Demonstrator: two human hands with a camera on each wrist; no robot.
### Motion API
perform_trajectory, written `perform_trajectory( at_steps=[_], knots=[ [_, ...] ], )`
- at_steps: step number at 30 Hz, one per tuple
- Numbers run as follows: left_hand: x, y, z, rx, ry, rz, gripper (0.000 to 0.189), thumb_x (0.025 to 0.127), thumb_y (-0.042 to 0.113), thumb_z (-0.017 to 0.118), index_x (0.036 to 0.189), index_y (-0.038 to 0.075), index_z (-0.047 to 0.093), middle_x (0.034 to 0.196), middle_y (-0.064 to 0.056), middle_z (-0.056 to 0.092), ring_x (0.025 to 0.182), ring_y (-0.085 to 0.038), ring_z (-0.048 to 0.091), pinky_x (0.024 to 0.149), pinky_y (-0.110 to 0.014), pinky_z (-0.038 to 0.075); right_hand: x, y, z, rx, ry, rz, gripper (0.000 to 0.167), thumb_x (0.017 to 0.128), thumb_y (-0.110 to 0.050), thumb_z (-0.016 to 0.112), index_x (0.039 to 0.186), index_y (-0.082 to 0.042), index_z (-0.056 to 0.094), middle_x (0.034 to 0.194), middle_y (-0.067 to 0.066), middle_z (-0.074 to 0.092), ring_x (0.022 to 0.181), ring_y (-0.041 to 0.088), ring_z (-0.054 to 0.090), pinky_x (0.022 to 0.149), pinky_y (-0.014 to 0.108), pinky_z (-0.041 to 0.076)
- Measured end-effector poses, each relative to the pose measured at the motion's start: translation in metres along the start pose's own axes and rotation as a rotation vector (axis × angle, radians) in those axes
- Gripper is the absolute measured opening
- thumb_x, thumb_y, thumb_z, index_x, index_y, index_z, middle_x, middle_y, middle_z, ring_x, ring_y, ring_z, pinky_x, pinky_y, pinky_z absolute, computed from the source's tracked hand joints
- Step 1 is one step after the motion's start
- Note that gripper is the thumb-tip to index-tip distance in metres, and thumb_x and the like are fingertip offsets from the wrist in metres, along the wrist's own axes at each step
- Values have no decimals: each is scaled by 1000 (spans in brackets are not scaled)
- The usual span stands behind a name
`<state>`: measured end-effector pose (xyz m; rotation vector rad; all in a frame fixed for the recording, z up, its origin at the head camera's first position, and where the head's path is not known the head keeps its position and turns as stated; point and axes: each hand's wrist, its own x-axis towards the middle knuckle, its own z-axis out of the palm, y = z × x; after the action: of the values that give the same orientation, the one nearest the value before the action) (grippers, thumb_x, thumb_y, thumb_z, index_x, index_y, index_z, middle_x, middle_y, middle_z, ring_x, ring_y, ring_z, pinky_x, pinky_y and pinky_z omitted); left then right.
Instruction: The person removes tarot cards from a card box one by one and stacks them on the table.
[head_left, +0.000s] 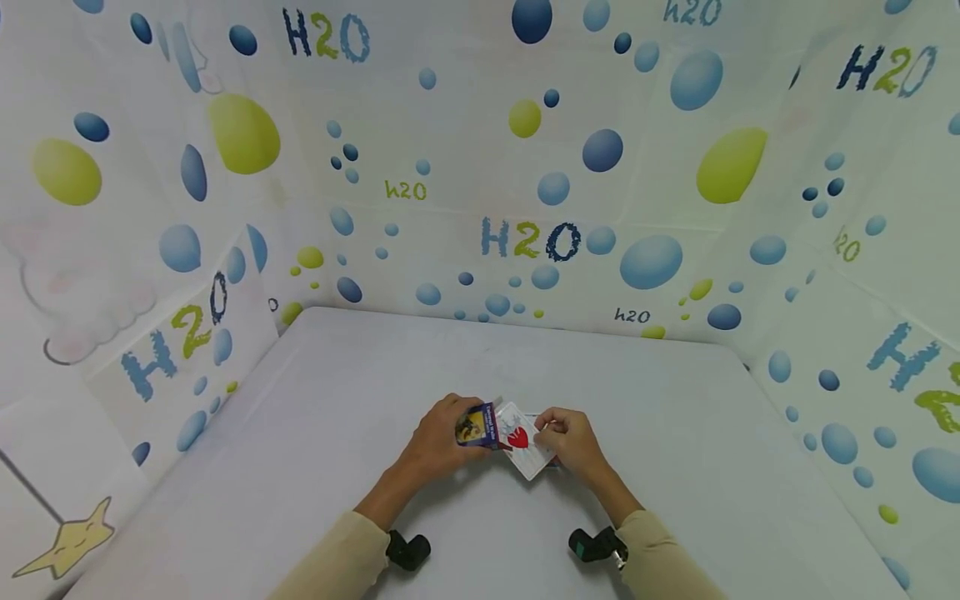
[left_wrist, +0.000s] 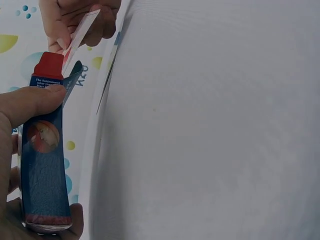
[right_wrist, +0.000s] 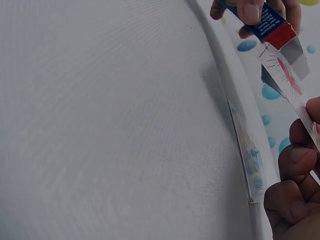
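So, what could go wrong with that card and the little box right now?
The card with the red heart could catch on the open flap at the end of the box and bend. It might also slip, since the right hand seems to pinch it only near one end. And the left hand, curled around the box, could squeeze it out of shape.

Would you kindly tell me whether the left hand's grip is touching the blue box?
Touching. The left wrist view shows the left hand's grip holding the blue box, with the thumb lying across its printed side.
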<state>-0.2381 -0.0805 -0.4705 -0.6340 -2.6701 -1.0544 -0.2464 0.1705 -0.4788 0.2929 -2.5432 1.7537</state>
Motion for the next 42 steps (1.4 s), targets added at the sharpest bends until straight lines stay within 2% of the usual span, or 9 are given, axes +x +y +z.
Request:
perform_trajectory(
  at_steps=[3, 6, 10, 14, 19, 22, 29, 34, 42],
  knots=[
    [0, 1, 0, 14, -6, -3, 72, 75, 31, 91, 137, 14, 59, 122, -3, 61, 100, -14, 54, 87, -36, 48, 0, -1, 0, -11, -24, 13, 8, 82, 4, 59, 86, -1, 65, 51, -3, 44, 41, 8, 38, 40, 23, 34],
    [0, 1, -1, 17, -11, -3, 73, 75, 31, 91, 138, 13, 59, 121, -3, 61, 99, -14, 54, 86, -36, 48, 1, -2, 1, -9, -38, 4, 7, 81, 6, 58, 82, 1, 64, 56, -2, 50, 44, 7, 39, 41, 22, 32],
    [1, 2, -2, 16, -12, 1, 73, 75, 32, 91, 138, 13, 59, 122, -3, 61, 98, -13, 54, 85, -36, 48, 1, -2, 2, 3, -34, -9, 12, 85, 5, 58, 75, 2, 63, 62, 0, 50, 49, 6, 39, 44, 22, 29],
    [1, 1, -2, 6, -8, -7, 74, 75, 33, 91, 138, 14, 59, 122, -2, 61, 99, -13, 54, 86, -36, 48, 1, -3, 1, 14, -33, -15, 19, 90, 2, 58, 72, 1, 64, 60, 1, 46, 49, 7, 37, 44, 23, 29],
    [0, 0, -2, -4, 0, -28, 72, 76, 33, 90, 138, 15, 59, 122, -2, 61, 101, -14, 54, 88, -37, 48, 1, -2, -2, 30, 4, -13, 17, 90, 0, 62, 75, -2, 70, 70, 3, 60, 55, 11, 43, 46, 23, 33],
    [-1, 0, -2, -2, 6, -45, 72, 76, 33, 90, 139, 15, 59, 122, -2, 61, 100, -15, 54, 88, -37, 49, 0, 0, -3, 64, 27, 8, 11, 89, -1, 65, 80, -2, 71, 77, 5, 65, 60, 13, 49, 47, 24, 36],
    [-3, -1, -4, -4, 8, -88, 72, 77, 34, 89, 140, 17, 58, 124, -2, 61, 103, -16, 54, 89, -37, 49, 1, 5, -5, 148, 46, 59, 7, 89, 0, 65, 83, 1, 68, 70, 6, 60, 51, 14, 43, 43, 25, 35],
    [-2, -4, -5, -11, 8, -101, 74, 77, 34, 90, 141, 16, 58, 125, -2, 60, 102, -17, 53, 89, -38, 47, 2, 8, -6, 141, 76, 99, 7, 89, -2, 66, 82, 1, 66, 67, 5, 56, 51, 15, 43, 43, 26, 35],
    [-2, -9, -4, -3, 3, -100, 73, 76, 34, 90, 140, 17, 58, 121, -1, 61, 99, -15, 53, 85, -37, 46, 5, 11, -10, 92, 109, 208, 9, 89, -6, 67, 82, -1, 66, 68, 4, 57, 55, 16, 47, 47, 27, 38]
  ],
)
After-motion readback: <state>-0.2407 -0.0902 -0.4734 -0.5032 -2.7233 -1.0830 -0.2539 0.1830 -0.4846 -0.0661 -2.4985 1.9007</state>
